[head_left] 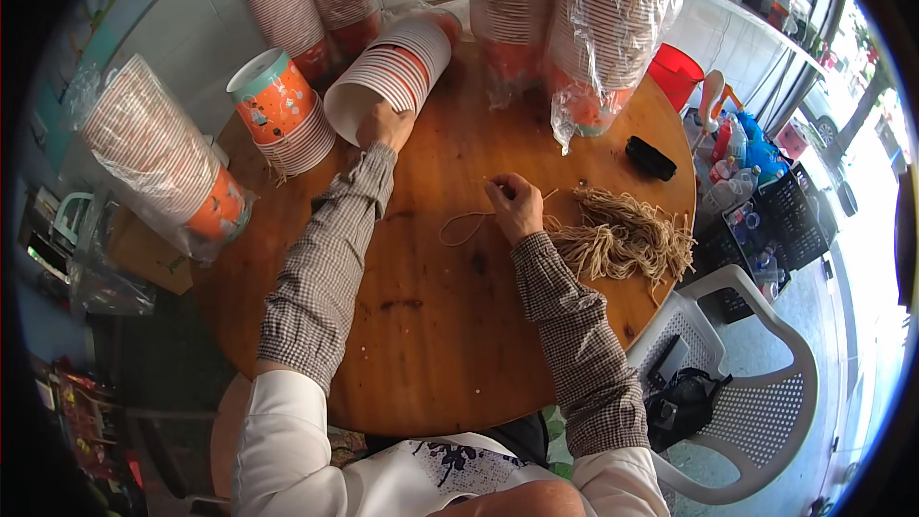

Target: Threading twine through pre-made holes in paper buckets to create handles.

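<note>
My left hand (386, 124) reaches to the far side of the table and grips the rim of the end paper bucket (349, 105) in a nested stack lying on its side. The fingertips inside the bucket are partly hidden. Close to the table's middle, my right hand (517, 206) is closed in a pinch on a thin tan string (464, 228), part of which curls on the wood to its left. Just right of that hand lies a tangled pile of string (622, 239). An orange and teal stack of paper buckets (273, 105) stands left of the lying stack.
Plastic-wrapped bucket stacks stand at the left (158, 144), at the back and at the back right (613, 29). A black object (650, 158) rests near the round wooden table's (431, 354) right edge. Beyond are a red bucket (676, 77), a crate of bottles and a white chair (756, 393).
</note>
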Available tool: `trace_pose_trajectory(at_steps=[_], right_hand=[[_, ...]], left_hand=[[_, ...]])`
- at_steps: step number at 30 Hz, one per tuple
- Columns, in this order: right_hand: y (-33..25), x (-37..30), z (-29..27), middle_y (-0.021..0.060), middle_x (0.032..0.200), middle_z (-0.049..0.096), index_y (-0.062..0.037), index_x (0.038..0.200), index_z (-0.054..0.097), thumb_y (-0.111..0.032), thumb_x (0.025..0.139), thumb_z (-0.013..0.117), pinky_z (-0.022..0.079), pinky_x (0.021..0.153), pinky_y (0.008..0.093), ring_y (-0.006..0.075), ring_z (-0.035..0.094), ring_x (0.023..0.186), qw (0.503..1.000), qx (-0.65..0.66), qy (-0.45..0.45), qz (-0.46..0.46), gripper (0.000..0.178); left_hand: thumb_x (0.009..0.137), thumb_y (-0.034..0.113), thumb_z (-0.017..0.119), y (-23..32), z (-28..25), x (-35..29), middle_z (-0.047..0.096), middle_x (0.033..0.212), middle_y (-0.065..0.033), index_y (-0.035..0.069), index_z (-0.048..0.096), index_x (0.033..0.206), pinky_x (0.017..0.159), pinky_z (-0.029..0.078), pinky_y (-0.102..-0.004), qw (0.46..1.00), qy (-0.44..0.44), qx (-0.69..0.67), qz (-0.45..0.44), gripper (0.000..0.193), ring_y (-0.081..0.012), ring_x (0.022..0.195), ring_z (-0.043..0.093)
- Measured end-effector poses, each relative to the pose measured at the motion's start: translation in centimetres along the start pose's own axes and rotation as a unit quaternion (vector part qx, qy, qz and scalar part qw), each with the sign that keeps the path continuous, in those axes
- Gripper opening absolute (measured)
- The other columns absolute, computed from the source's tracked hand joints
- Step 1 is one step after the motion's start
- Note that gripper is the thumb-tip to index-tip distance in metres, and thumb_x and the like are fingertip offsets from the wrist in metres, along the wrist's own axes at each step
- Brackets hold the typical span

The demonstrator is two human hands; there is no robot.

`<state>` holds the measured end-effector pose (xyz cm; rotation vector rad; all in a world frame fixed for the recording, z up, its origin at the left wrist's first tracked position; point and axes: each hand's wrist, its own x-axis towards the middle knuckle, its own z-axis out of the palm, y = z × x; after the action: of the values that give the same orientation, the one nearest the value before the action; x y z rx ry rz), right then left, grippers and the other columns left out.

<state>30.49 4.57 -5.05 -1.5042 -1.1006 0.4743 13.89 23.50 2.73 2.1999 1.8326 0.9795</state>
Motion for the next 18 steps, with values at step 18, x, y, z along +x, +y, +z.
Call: trace_pose_trajectory(at_steps=[18], right_hand=[[0.1,-0.3,-0.2,0.0057,0.068,0.064,-0.0002,0.09,0.069,-0.021,0.082,0.069,0.048,0.059,0.0285,0.0128,0.059,0.061,0.999,0.008,0.029,-0.036,0.023]], left_hand=[[0.078,0.011,0.058,-4.7,5.1,-4.2,0.051,0.085,-0.0215,-0.001,0.041,0.086,0.071,0.044,-0.0491,0.978,0.148,-0.096,0.115,0.023,-0.0403,0.082,0.053]])
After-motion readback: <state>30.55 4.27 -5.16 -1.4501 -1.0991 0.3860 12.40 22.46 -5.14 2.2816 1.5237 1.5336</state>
